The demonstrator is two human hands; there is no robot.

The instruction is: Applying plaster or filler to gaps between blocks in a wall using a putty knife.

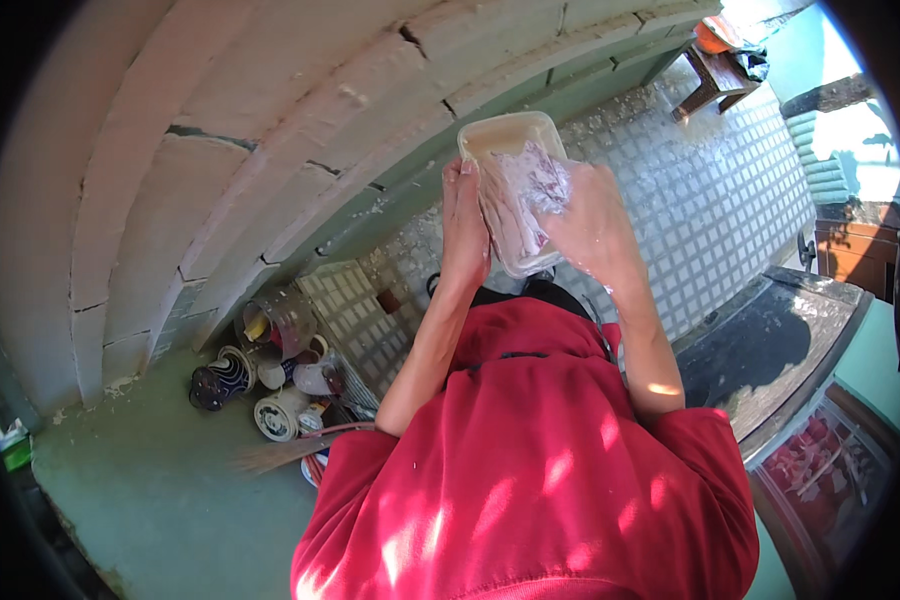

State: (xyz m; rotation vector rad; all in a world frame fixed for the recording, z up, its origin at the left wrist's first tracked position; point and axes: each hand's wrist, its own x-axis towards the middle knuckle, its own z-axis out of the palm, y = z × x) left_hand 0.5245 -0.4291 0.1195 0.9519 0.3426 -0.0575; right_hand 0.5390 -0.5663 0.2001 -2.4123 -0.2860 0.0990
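My left hand (464, 222) grips the left side of a white rectangular plastic container (505, 135), holding it up in front of me. My right hand (592, 222), wet and soapy, presses a reddish-white scrubbing cloth (535, 178) into the container's inside. Both forearms rise from my red top at the lower middle of the view. The container's lower end is hidden between my hands.
On the green floor at lower left stands a cluster of washed cups, mugs and bowls (270, 375) with a clear jug (285, 318). A tiled wall (690, 190) is behind, a wooden stool (712, 80) top right, a dark counter (770, 345) at right.
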